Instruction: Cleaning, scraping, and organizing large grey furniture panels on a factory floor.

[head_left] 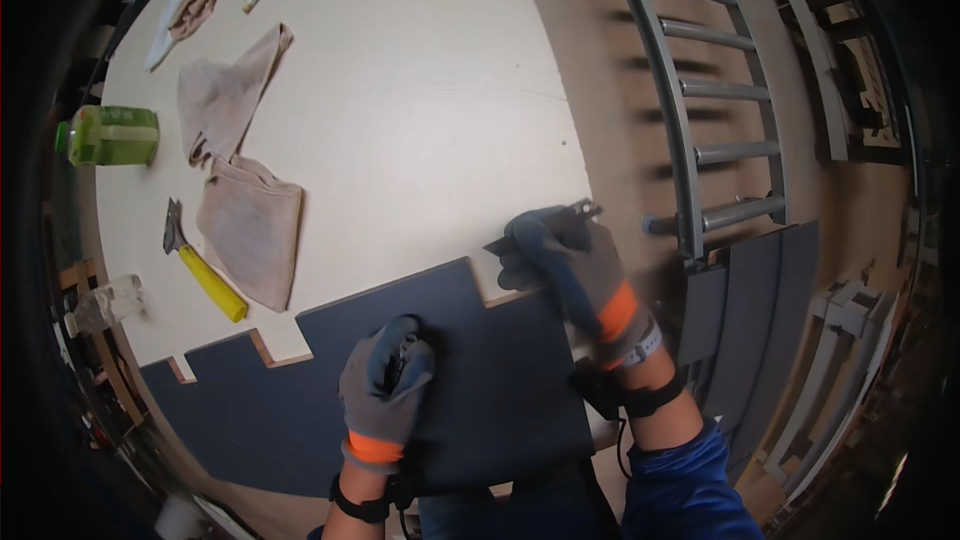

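A dark grey panel (500, 380) with rectangular notches along its far edge, where a light brown core shows, lies on the near part of the white table. Over its middle, my gloved left hand (385, 380) is closed, fingers curled round a small dark thing that I cannot make out. My gloved right hand (565, 260) is beside the panel's right-hand notch and grips a flat dark metal blade (587, 210). The blade's pointed end sticks out to the left of the fingers, and its end with holes to the right. Both gloves are grey and blue with orange cuffs.
Left on the white table (420, 120) lie a yellow-handled scraper (212, 282), a beige cloth (252, 235) and another cloth (225, 90). A green bottle (115, 136) and a clear bottle (108, 305) are at the left edge. A roller conveyor (690, 90) and dark boards (750, 300) are right.
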Tool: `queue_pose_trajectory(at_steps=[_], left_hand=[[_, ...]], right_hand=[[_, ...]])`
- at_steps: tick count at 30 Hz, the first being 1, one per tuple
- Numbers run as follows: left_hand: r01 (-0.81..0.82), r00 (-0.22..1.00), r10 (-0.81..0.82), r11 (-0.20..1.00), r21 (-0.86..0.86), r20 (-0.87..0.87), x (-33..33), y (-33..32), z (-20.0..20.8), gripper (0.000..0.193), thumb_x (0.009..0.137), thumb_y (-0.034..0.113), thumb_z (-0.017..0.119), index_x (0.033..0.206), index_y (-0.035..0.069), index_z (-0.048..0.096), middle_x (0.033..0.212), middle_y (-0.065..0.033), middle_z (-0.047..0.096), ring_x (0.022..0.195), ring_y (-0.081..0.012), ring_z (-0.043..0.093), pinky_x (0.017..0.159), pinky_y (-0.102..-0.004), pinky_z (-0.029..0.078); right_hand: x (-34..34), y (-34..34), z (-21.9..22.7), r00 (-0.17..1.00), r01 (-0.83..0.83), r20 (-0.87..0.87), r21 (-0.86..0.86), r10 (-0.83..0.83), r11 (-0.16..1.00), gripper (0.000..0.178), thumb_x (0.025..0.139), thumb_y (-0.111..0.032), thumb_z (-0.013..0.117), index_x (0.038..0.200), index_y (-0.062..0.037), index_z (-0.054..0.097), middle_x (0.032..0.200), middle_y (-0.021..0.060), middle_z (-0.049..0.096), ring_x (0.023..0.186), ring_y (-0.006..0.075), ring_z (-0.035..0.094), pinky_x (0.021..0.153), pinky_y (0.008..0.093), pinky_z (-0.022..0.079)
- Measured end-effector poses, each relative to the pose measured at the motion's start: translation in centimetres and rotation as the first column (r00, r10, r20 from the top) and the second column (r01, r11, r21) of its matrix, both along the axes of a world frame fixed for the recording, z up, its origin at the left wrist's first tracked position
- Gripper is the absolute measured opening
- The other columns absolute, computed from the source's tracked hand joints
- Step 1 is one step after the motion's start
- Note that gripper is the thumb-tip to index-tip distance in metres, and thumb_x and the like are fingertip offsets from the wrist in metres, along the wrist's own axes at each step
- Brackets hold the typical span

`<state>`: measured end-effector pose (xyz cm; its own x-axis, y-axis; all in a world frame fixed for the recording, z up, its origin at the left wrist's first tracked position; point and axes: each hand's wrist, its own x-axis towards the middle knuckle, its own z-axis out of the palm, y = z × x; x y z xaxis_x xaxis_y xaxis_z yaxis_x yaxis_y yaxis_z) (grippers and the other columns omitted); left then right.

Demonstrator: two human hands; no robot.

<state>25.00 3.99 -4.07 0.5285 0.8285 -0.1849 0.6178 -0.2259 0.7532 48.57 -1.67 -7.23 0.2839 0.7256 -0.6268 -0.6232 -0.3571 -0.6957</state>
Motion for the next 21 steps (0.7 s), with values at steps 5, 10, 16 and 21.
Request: queue_pose_trajectory(at_steps=[5, 10, 16, 21], left_hand=[[0.001, 0.999, -0.002, 1.000, 0.015, 0.051, -0.3, 0.0, -1.8, 0.024, 0.078, 0.002, 0.067, 0.101, -0.001, 0.062, 0.083, -0.0098, 0.063, 0.074, -0.0187, 0.061, 0.071, -0.0270, 0.049], [-0.036, 0.998, 0.031, 0.995, 0.098, 0.051, -0.3, 0.0, -2.7, 0.030, 0.072, 0.013, 0.075, 0.098, 0.003, 0.064, 0.079, -0.0106, 0.061, 0.067, -0.0272, 0.060, 0.064, -0.0321, 0.049], [-0.058, 0.997, 0.056, 0.997, 0.047, 0.050, 0.5, 0.5, -2.0, 0.021, 0.072, 0.012, 0.072, 0.091, 0.005, 0.065, 0.076, -0.0104, 0.061, 0.067, -0.0274, 0.060, 0.062, -0.0323, 0.049], [-0.031, 0.999, 0.031, 0.999, 0.019, 0.027, 0.4, 0.6, -2.0, 0.022, 0.070, 0.011, 0.072, 0.089, 0.006, 0.064, 0.078, -0.0094, 0.062, 0.068, -0.0279, 0.059, 0.063, -0.0335, 0.049]], right_hand=[[0.8, 0.4, 0.2, 0.988, -0.156, 0.017, -0.003, 0.156, 0.988, 0.026, 0.090, -0.012, 0.054, 0.107, 0.0071, 0.060, 0.094, 0.0154, 0.068, 0.075, 0.0215, 0.070, 0.057, 0.0244, 0.054], [1.1, 1.6, 1.1, 0.949, -0.303, 0.055, -0.126, 0.312, 0.945, 0.025, 0.088, -0.014, 0.054, 0.103, 0.0034, 0.064, 0.091, 0.0107, 0.070, 0.074, 0.0157, 0.070, 0.049, 0.0176, 0.048], [0.9, 1.3, 0.2, 0.946, -0.288, 0.107, -0.167, 0.307, 0.943, 0.026, 0.089, -0.022, 0.059, 0.098, 0.0020, 0.065, 0.082, 0.0098, 0.070, 0.058, 0.0086, 0.062, 0.045, 0.0166, 0.041], [0.5, 2.0, 1.1, 0.963, -0.238, 0.084, -0.192, 0.257, 0.952, 0.027, 0.088, -0.024, 0.060, 0.097, 0.0014, 0.066, 0.079, 0.0088, 0.069, 0.053, 0.0060, 0.057, 0.045, 0.0165, 0.040]])
